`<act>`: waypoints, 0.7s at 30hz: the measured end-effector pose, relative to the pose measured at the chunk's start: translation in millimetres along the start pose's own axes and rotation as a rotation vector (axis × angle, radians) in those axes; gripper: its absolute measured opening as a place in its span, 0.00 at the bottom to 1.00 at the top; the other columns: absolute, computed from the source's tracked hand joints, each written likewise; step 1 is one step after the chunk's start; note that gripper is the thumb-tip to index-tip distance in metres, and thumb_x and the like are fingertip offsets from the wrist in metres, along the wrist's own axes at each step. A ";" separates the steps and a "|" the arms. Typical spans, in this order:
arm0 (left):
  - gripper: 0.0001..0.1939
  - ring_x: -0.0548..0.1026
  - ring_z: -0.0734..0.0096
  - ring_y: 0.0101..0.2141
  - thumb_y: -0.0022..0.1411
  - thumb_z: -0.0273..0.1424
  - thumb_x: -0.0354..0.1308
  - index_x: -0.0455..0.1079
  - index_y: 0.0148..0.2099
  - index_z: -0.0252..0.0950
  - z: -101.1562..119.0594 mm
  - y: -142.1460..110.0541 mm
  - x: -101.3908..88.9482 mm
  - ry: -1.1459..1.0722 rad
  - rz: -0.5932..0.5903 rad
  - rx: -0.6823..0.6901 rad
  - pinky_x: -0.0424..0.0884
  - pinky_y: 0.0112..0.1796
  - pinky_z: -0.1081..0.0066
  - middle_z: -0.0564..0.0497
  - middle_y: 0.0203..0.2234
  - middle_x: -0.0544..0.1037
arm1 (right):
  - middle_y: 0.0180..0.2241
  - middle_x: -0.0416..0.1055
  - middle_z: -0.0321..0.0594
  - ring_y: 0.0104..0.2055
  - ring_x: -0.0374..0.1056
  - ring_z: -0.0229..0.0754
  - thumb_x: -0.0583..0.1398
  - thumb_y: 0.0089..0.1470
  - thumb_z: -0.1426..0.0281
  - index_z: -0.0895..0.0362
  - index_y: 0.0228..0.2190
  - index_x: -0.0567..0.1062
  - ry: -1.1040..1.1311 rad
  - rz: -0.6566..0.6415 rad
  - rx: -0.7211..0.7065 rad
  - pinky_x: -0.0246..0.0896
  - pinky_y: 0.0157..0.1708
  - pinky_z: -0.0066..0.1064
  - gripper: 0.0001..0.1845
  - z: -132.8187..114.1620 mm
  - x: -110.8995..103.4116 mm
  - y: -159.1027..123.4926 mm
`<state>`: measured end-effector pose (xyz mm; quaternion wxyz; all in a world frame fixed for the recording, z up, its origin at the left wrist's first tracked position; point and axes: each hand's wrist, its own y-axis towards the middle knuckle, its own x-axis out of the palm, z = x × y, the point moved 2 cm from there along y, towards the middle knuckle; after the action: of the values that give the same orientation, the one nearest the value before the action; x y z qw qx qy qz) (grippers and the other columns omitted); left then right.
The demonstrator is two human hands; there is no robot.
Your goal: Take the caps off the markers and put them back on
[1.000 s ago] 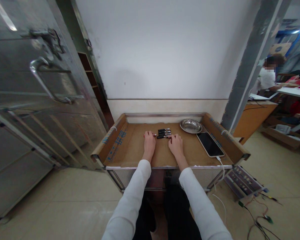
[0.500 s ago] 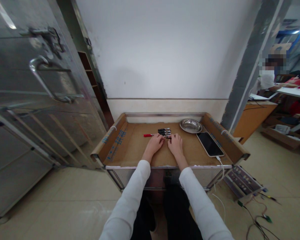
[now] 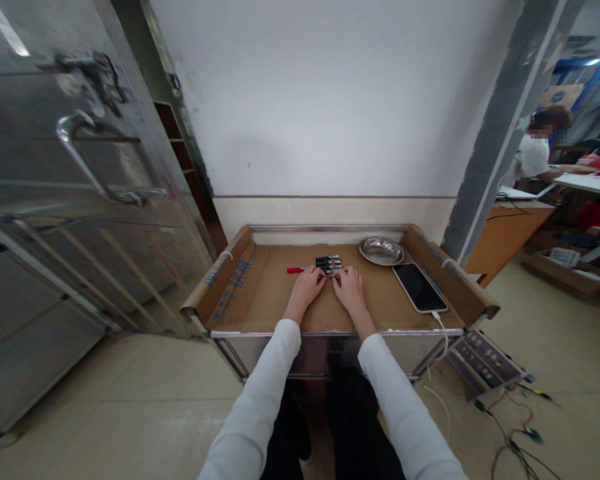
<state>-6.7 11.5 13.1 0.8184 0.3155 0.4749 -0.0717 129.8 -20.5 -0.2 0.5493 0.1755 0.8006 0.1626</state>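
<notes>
Several black pens lie side by side near the middle of a cardboard-lined cart top. A red pen cap lies alone to their left. My left hand and my right hand rest close together just in front of the pens, fingertips meeting at the nearest pen. Both pinch that pen between them; the grip is small and hard to make out.
A steel bowl stands at the back right, and a phone on a white cable lies at the right edge. A metal door is on the left. A person sits at a desk far right. Wires lie on the floor.
My left hand left the red cap at the left and moved right to join my right hand at the black pens. My right hand barely shifted.
</notes>
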 end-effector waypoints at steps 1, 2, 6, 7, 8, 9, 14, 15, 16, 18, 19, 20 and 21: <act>0.03 0.71 0.67 0.37 0.62 0.28 0.54 0.68 0.37 0.36 0.0 -0.1 0.2 -0.001 0.001 -0.002 0.68 0.43 0.67 0.48 0.35 0.72 | 0.42 0.66 0.46 0.45 0.60 0.46 0.54 0.57 0.70 0.56 0.38 0.72 -0.001 0.001 0.003 0.52 0.44 0.36 0.09 0.1 0.2 -0.2; 0.03 0.71 0.67 0.37 0.62 0.28 0.54 0.68 0.37 0.36 -0.1 -0.1 0.3 -0.002 0.002 -0.003 0.68 0.43 0.67 0.48 0.34 0.72 | 0.41 0.66 0.46 0.45 0.60 0.46 0.53 0.58 0.70 0.56 0.38 0.72 -0.005 0.005 0.014 0.52 0.44 0.36 0.09 0.3 0.3 -0.4; 0.03 0.71 0.68 0.36 0.62 0.29 0.53 0.68 0.36 0.36 0.0 -0.2 0.0 0.001 0.005 -0.009 0.68 0.42 0.67 0.49 0.34 0.71 | 0.41 0.66 0.48 0.43 0.61 0.46 0.52 0.59 0.70 0.57 0.38 0.72 -0.015 0.030 0.074 0.52 0.43 0.36 0.10 1.7 0.3 -1.2; 0.03 0.71 0.69 0.36 0.63 0.29 0.53 0.68 0.36 0.36 0.1 -0.2 -0.2 0.004 0.003 -0.009 0.68 0.42 0.67 0.49 0.34 0.71 | 0.41 0.66 0.47 0.44 0.61 0.46 0.52 0.59 0.70 0.57 0.38 0.72 -0.014 0.027 0.070 0.52 0.43 0.36 0.10 1.7 0.3 -1.2; 0.03 0.71 0.69 0.36 0.63 0.29 0.53 0.67 0.37 0.36 0.2 -0.2 -0.5 0.009 0.001 -0.009 0.68 0.43 0.67 0.49 0.34 0.71 | 0.40 0.66 0.47 0.44 0.61 0.46 0.52 0.59 0.70 0.57 0.38 0.72 -0.014 0.020 0.055 0.52 0.43 0.36 0.10 1.3 0.3 -1.2; 0.03 0.71 0.68 0.37 0.63 0.29 0.53 0.67 0.37 0.36 0.2 -0.2 -0.7 0.013 0.002 -0.011 0.68 0.43 0.67 0.49 0.34 0.71 | 0.41 0.67 0.47 0.44 0.61 0.46 0.52 0.59 0.70 0.57 0.38 0.72 -0.014 0.012 0.035 0.52 0.43 0.36 0.10 0.8 0.2 -1.2; 0.03 0.71 0.68 0.38 0.63 0.29 0.52 0.67 0.38 0.36 -0.9 -0.4 0.2 0.003 0.006 -0.003 0.68 0.43 0.66 0.48 0.36 0.71 | 0.41 0.68 0.45 0.45 0.61 0.45 0.52 0.61 0.69 0.55 0.40 0.72 -0.003 0.007 -0.009 0.51 0.44 0.35 0.10 -1.0 -1.1 -1.6; 0.03 0.71 0.68 0.38 0.63 0.29 0.52 0.67 0.38 0.36 -1.0 -0.4 0.5 -0.006 0.007 0.010 0.68 0.44 0.66 0.48 0.36 0.72 | 0.41 0.68 0.45 0.44 0.61 0.45 0.51 0.61 0.69 0.54 0.40 0.72 0.005 0.007 -0.012 0.50 0.44 0.35 0.10 -1.1 -1.3 -1.7; 0.03 0.71 0.67 0.39 0.63 0.29 0.52 0.67 0.38 0.36 -1.0 -0.3 0.7 -0.016 0.008 0.024 0.68 0.44 0.66 0.49 0.36 0.72 | 0.41 0.69 0.44 0.44 0.61 0.44 0.51 0.61 0.69 0.54 0.39 0.72 0.017 0.003 -0.019 0.50 0.44 0.35 0.10 -1.1 -1.3 -1.8; 0.04 0.72 0.67 0.40 0.64 0.29 0.51 0.67 0.38 0.37 -0.8 -0.3 0.8 -0.033 0.003 0.050 0.68 0.45 0.65 0.48 0.36 0.72 | 0.40 0.71 0.43 0.44 0.62 0.44 0.51 0.61 0.69 0.54 0.39 0.72 0.054 -0.008 -0.040 0.50 0.44 0.35 0.10 -0.9 -0.8 -1.6; 0.04 0.72 0.67 0.40 0.64 0.28 0.51 0.67 0.38 0.37 -0.7 -0.3 0.6 -0.042 0.000 0.059 0.68 0.45 0.65 0.48 0.37 0.73 | 0.40 0.72 0.43 0.44 0.63 0.44 0.51 0.61 0.69 0.54 0.39 0.72 0.080 -0.009 -0.051 0.51 0.44 0.35 0.10 -0.7 -0.3 -1.2; 0.04 0.72 0.66 0.40 0.64 0.28 0.51 0.66 0.39 0.37 -0.5 -0.3 0.4 -0.051 -0.002 0.066 0.68 0.45 0.65 0.48 0.37 0.73 | 0.41 0.72 0.42 0.45 0.63 0.44 0.51 0.61 0.70 0.54 0.40 0.71 0.114 -0.007 -0.066 0.51 0.44 0.35 0.10 -0.4 0.3 -0.7; 0.04 0.72 0.66 0.41 0.64 0.28 0.50 0.66 0.39 0.37 -0.2 -0.3 0.1 -0.061 -0.001 0.071 0.68 0.45 0.65 0.48 0.38 0.73 | 0.42 0.73 0.42 0.45 0.64 0.43 0.52 0.60 0.71 0.55 0.41 0.71 0.156 -0.005 -0.086 0.52 0.45 0.35 0.10 -0.1 1.0 0.0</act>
<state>-7.0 11.4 12.8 0.8207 0.3420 0.4470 -0.0983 129.3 -20.1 -1.0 0.4928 0.1365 0.8336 0.2089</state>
